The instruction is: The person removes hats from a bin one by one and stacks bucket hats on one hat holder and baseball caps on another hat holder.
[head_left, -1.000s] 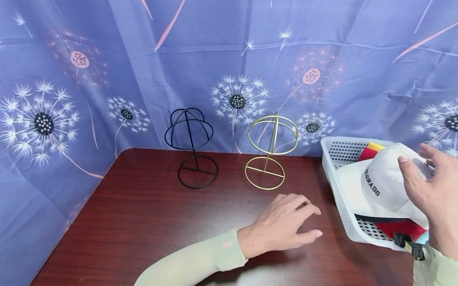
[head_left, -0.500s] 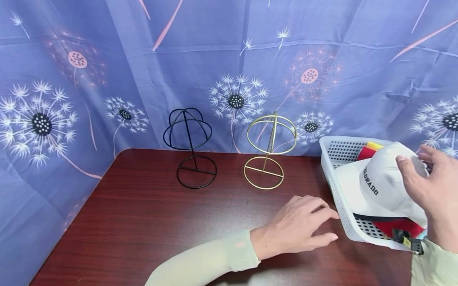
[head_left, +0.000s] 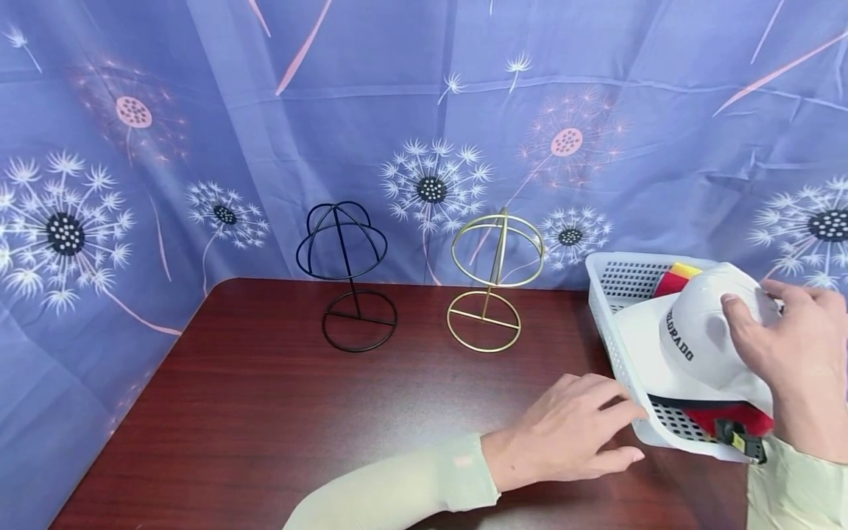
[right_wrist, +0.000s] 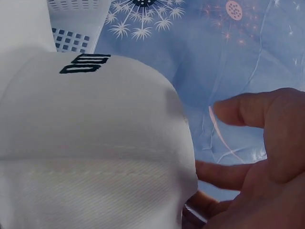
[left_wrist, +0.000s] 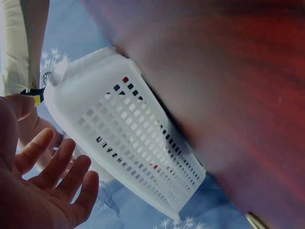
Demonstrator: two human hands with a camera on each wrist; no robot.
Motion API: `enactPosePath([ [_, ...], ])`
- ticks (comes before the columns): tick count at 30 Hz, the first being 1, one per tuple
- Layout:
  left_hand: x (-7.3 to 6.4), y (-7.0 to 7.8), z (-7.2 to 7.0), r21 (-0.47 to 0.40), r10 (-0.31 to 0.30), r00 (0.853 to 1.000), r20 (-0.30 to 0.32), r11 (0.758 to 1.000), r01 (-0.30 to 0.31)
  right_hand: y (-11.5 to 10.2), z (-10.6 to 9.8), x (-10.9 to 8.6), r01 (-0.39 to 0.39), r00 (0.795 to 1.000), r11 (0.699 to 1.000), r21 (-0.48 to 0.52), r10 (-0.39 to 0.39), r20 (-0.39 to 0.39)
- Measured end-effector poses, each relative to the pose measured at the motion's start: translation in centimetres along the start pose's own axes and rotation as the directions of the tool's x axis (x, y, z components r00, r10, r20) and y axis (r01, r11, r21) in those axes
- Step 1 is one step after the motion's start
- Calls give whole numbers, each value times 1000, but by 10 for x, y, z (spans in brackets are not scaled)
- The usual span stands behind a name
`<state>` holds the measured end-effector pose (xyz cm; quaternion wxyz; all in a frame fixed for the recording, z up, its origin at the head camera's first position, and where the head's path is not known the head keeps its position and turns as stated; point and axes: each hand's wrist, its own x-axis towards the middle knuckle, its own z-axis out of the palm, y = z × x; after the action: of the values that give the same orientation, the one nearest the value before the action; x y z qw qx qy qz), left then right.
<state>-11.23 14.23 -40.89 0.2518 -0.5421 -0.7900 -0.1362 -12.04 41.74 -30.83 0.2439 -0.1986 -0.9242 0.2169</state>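
A white baseball cap with dark COLORADO lettering lies in a white plastic basket at the right, its brim toward the left. My right hand is at the back of the cap; in the right wrist view the fingers reach its rear edge, some partly hidden behind it, while the thumb stands away from the crown. My left hand is beside the basket's near left corner, fingers spread and loosely bent. In the left wrist view nothing lies within its fingers.
Red and yellow cloth items lie in the basket, partly under the cap. A black wire hat stand and a gold wire hat stand are on the brown table. Behind hangs a blue dandelion-print curtain.
My left hand has moved right to the basket's side. The right hand has drawn slightly closer to the cap. Cap and basket keep their places; the whole view shifts slightly.
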Motion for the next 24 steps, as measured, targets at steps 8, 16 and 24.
enactPosePath([
  [8, 6, 7, 8, -25, 11, 999, -49, 1000, -12, 1, -2, -2, -55, 998, 998, -13, 55, 35],
  [16, 15, 12, 14, 1, 16, 998, -54, 1000, -16, 4, -1, 0, -36, 999, 999, -39, 38, 34],
  [24, 19, 11, 19, -11, 23, 998, -60, 1000, -24, 5, -2, 4, -71, 996, 996, -52, 74, 46],
])
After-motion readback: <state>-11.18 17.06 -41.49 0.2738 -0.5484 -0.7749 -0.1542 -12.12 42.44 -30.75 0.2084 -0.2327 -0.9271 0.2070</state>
